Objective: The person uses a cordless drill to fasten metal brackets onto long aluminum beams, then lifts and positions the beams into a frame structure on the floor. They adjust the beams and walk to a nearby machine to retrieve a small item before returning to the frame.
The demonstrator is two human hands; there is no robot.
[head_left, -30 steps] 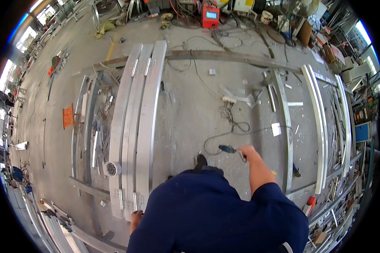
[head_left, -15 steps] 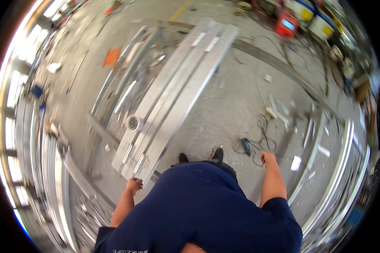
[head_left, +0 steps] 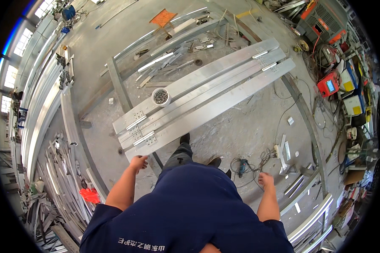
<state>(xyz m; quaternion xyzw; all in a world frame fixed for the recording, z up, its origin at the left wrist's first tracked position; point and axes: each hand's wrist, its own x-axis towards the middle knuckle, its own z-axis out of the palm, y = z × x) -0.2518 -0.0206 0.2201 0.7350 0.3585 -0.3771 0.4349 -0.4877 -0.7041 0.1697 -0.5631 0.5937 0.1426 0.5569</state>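
Note:
Long grey metal panels (head_left: 223, 97) lie side by side across a frame, angled from near left to far right. Shiny hinge-like pieces (head_left: 144, 138) join them close to both ends, amid drilled holes. A white tub (head_left: 160, 97) full of small screws or bolts stands on the far panel. My left hand (head_left: 139, 162) is just off the panels' near left corner, fingers slightly apart, with nothing visible in it. Lower right, my right hand (head_left: 265, 179) hangs loosely curled and empty over the floor. Near it a blue-green power drill (head_left: 242, 167) lies with its cable coiled beside it.
Steel beams (head_left: 308, 114) surround the spot where I stand. Metal offcuts (head_left: 169, 63) litter the floor beyond the panels. Long profiles (head_left: 40, 122) are stacked at left. A red machine with a lit screen (head_left: 328, 84) and cables stand far right. An orange stool (head_left: 163, 18) is at the back.
My view has turned, so the panels now lie flatter across it. One foot has come forward beside the panels' near edge. Both hands stay empty, the left still by the panel end.

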